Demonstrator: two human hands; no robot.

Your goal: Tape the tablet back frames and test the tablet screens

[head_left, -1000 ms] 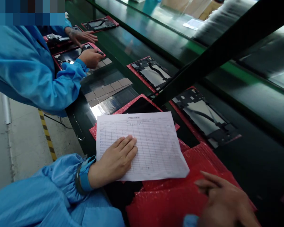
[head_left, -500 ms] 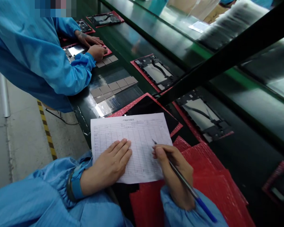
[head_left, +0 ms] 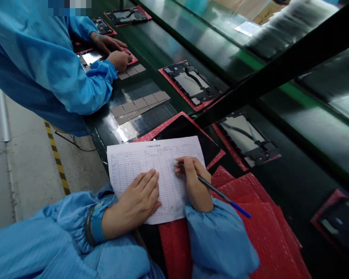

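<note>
A printed form (head_left: 128,164) with a ruled grid lies in front of me, partly over a dark flat panel (head_left: 186,131) and red bubble-wrap sheets (head_left: 247,205). My left hand (head_left: 138,203) rests flat on the form's lower left half, fingers stretched out. In my right hand (head_left: 196,180) is a pen (head_left: 221,193) with a blue end cap, gripped between thumb and fingers. Its tip is at the upper right part of the grid; whether it touches the paper I cannot tell.
Opened tablet-like devices (head_left: 192,83) lie on red wrap along the green belt. Grey square pads (head_left: 139,104) sit on clear film at the left. A co-worker in a blue smock (head_left: 52,58) works on another device. A dark bar (head_left: 273,62) crosses the upper right.
My right hand has moved up and left over the form with the pen. The form has shifted slightly left. My left hand stays pressed on it.
</note>
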